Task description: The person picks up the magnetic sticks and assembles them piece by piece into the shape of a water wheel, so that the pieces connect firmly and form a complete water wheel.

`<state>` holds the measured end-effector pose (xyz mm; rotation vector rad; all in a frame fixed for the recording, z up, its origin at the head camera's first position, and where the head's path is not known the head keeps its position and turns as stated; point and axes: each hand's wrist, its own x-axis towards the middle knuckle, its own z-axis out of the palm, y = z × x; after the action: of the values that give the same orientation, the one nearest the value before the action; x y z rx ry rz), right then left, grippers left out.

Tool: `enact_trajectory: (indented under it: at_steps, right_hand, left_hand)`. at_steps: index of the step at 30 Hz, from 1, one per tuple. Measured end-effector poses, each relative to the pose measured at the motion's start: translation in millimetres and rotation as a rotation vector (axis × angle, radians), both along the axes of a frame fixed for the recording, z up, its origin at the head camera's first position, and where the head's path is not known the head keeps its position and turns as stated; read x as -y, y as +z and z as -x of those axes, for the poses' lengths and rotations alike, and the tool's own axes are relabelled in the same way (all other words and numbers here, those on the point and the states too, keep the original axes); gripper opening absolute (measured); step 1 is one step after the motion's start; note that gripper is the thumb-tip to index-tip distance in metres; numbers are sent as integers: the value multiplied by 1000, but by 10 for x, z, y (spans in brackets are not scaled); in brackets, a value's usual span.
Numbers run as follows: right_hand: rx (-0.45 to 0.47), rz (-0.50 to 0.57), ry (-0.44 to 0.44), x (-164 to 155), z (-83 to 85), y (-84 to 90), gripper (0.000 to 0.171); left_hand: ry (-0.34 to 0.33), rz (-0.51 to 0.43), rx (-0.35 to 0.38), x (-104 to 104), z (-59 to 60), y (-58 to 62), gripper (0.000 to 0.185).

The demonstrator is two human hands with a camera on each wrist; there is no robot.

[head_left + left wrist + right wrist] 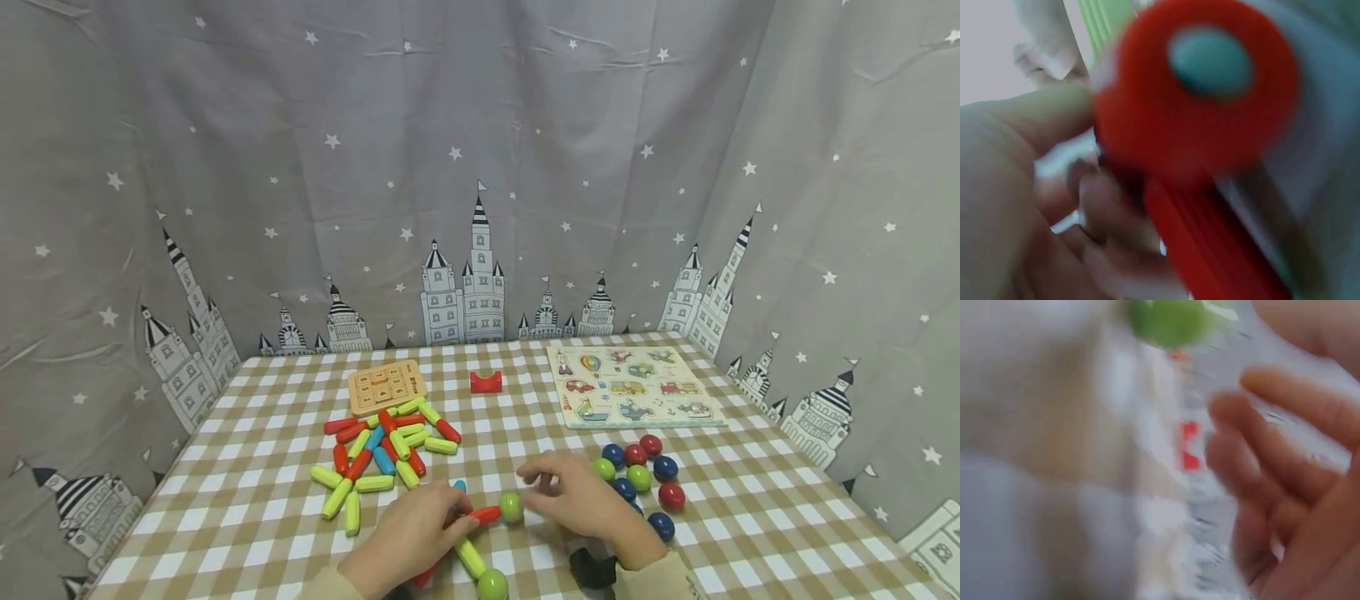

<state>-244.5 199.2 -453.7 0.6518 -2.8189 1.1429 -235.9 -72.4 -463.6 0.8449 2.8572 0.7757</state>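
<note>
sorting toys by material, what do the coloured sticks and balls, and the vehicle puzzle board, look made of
Sticks: likely smooth moulded plastic, with bright uniform colours. Balls: glossy, with highlights; painted wood or plastic, unclear. Puzzle board: probably wood, flat with pale edges and a printed matte face.

Soft, even light fills the head view, sharp and nearly shadowless, with walls bowing at the edges. Both wrist views are badly smeared, perhaps by motion, shapes melting into colour.
</note>
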Motion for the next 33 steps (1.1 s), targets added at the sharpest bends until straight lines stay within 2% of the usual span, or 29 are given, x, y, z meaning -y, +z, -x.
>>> enact_trajectory:
  at_steps: [3, 5, 6, 9, 12, 15, 20, 25, 27, 30, 33]
  right_hand:
    - [-101, -52, -202, -166, 0, 91, 13]
    - [-94, -116, -301, -277, -8, 141, 11]
    - [-71, -156, -314, -323, -12, 156, 11]
    - [11, -265, -242, -414, -34, 188, 16]
    - [84, -281, -161, -442, -81, 206, 29]
    - [127, -271, -124, -433, -119, 214, 36]
    - [109, -245, -81, -405, -107, 226, 30]
    - [115, -245, -99, -422, -124, 236, 38]
    - [135, -261, -110, -438, -140, 234, 42]
    - [158, -271, -102, -441, -155, 230, 38]
    - [124, -278, -64, -408, -135, 217, 31]
  left_hand:
    - [-26, -12, 3, 64, -30, 52, 24]
    - [-52, -5, -8, 115, -51, 101, 21]
    - [-65, 2, -18, 141, -61, 125, 18]
    - [-101, -2, -21, 198, -78, 177, 12]
    - [-130, -18, -4, 213, -72, 190, 11]
    - [-141, -21, 17, 206, -55, 192, 11]
    - [-197, 0, -9, 241, -23, 210, 16]
    - [-260, 3, -25, 263, 6, 215, 20]
    - [-271, 6, -39, 260, 14, 212, 21]
    - [-276, 0, -57, 260, 18, 210, 22]
    - [-253, -6, -33, 264, 8, 209, 15]
